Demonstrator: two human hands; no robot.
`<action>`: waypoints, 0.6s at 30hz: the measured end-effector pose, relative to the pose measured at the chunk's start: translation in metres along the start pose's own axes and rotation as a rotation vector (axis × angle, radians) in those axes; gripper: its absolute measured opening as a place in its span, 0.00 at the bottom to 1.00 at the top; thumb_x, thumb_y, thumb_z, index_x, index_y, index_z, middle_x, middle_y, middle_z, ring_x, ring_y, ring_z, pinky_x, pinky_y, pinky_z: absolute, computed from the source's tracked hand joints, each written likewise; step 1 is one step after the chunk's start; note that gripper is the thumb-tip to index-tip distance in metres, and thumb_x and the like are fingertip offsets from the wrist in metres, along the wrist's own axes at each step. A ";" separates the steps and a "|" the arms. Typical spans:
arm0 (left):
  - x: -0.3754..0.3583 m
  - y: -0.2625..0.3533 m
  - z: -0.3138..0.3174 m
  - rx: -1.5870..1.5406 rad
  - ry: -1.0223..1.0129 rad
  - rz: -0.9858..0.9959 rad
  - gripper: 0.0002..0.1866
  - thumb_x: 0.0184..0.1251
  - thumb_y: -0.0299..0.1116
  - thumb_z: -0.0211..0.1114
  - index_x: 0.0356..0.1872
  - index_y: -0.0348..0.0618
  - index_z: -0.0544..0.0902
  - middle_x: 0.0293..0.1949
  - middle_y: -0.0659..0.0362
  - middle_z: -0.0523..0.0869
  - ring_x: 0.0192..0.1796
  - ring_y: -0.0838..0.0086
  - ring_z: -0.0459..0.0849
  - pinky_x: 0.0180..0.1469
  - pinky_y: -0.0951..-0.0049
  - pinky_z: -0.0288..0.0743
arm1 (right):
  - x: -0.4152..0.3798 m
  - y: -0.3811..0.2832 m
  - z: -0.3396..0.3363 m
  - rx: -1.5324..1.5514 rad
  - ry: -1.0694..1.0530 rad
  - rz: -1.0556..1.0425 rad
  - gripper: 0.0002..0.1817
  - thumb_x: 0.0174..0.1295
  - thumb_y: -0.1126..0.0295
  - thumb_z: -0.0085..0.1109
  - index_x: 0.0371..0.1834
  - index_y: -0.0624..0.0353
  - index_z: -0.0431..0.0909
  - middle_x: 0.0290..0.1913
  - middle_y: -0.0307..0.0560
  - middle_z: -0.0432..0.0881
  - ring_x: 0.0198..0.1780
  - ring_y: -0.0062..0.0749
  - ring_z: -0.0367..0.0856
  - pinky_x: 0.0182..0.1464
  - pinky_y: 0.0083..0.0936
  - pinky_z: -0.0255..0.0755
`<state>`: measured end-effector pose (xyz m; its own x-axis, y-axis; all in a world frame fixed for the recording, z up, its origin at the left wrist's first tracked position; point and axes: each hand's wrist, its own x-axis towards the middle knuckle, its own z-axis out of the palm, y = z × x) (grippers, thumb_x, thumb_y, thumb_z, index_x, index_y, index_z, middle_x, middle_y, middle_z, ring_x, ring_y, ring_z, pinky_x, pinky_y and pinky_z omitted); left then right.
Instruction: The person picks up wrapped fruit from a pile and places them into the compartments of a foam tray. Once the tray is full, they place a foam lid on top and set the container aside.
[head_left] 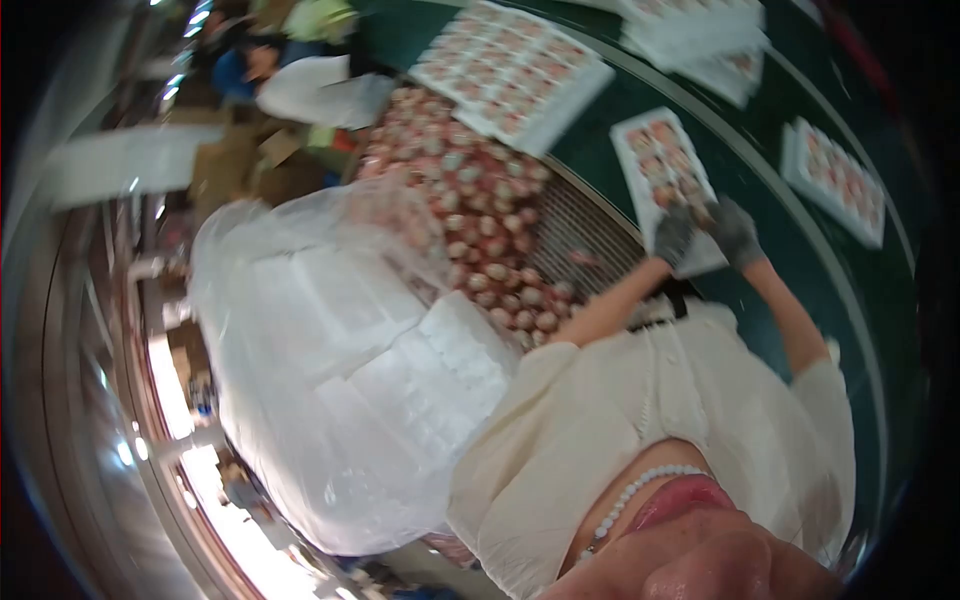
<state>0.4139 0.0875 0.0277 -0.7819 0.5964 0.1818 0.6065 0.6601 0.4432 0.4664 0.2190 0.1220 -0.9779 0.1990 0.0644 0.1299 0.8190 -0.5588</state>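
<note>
From where I stand, the white tray (708, 262) lies on the green desk (590, 130), straight in front of the person, close to the body, so both forearms reach it at an easy angle. It seems to need no holding up: the desk carries it, which leaves both hands to work over its surface. Round pinkish fruit (660, 140) sits in rows over its far part, while white shows at the near end.

The left hand (675, 234), in a grey glove, is over the left side of the tray, its fingers bent down towards it. The right hand (735, 234), gloved as well, comes in from the other edge, and the fingertips of the two nearly meet above the last fruit. Whether either set of fingers grips a piece, or how wide they stand, I cannot tell; the gloves hide it and the view is blurred.

A loose heap (490, 235) of fruit lies to the person's left, beside a metal grating (590, 215), within fairly short reach. White foam pieces (350, 300) are bundled in clear plastic (235, 400), likely to keep them clean and together. Stacked trays (510, 75) stand farther along, fruit upwards, so nothing rolls out. Another person (325, 90) is beyond the heap.
</note>
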 end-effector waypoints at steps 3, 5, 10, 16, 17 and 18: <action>0.006 0.013 -0.025 -0.141 -0.051 -0.076 0.11 0.54 0.27 0.46 0.39 0.41 0.71 0.33 0.45 0.77 0.37 0.54 0.76 0.39 0.60 0.70 | 0.019 0.006 0.005 -0.151 -0.127 -0.057 0.14 0.43 0.57 0.58 0.28 0.55 0.75 0.33 0.51 0.75 0.37 0.44 0.74 0.37 0.36 0.69; 0.007 0.024 -0.045 -0.205 -0.038 -0.144 0.10 0.51 0.24 0.48 0.35 0.41 0.74 0.33 0.46 0.77 0.38 0.54 0.76 0.41 0.60 0.69 | 0.032 0.000 -0.005 -0.202 -0.265 -0.063 0.15 0.39 0.60 0.61 0.28 0.56 0.75 0.34 0.52 0.75 0.38 0.45 0.74 0.40 0.36 0.69; 0.011 0.020 -0.047 -0.356 0.058 -0.167 0.07 0.51 0.26 0.51 0.32 0.40 0.75 0.30 0.47 0.77 0.34 0.55 0.75 0.38 0.61 0.69 | 0.020 0.017 0.014 0.206 -0.144 -0.027 0.20 0.30 0.70 0.66 0.34 0.54 0.76 0.33 0.48 0.74 0.39 0.43 0.73 0.41 0.32 0.68; 0.014 0.025 -0.057 -0.396 0.047 -0.177 0.07 0.53 0.27 0.51 0.31 0.39 0.75 0.29 0.47 0.77 0.34 0.55 0.75 0.37 0.62 0.69 | 0.003 -0.009 -0.006 0.059 0.065 -0.150 0.13 0.37 0.71 0.61 0.31 0.54 0.77 0.32 0.45 0.73 0.36 0.40 0.72 0.39 0.31 0.68; 0.013 0.022 -0.053 -0.399 0.049 -0.174 0.07 0.53 0.28 0.51 0.31 0.38 0.75 0.29 0.47 0.77 0.34 0.55 0.75 0.37 0.62 0.69 | 0.003 -0.008 -0.004 0.028 0.082 -0.173 0.11 0.39 0.70 0.60 0.30 0.54 0.77 0.32 0.45 0.73 0.36 0.40 0.72 0.38 0.31 0.68; 0.012 0.020 -0.049 -0.398 0.047 -0.172 0.07 0.53 0.28 0.51 0.31 0.38 0.75 0.29 0.47 0.77 0.34 0.55 0.75 0.37 0.62 0.69 | 0.004 -0.008 -0.003 -0.003 0.099 -0.198 0.09 0.41 0.69 0.58 0.29 0.54 0.77 0.32 0.46 0.73 0.35 0.40 0.72 0.37 0.32 0.68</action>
<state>0.4093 0.0856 0.0822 -0.8778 0.4659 0.1114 0.3713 0.5146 0.7729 0.4624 0.2151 0.1293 -0.9635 0.0859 0.2537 -0.0626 0.8489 -0.5249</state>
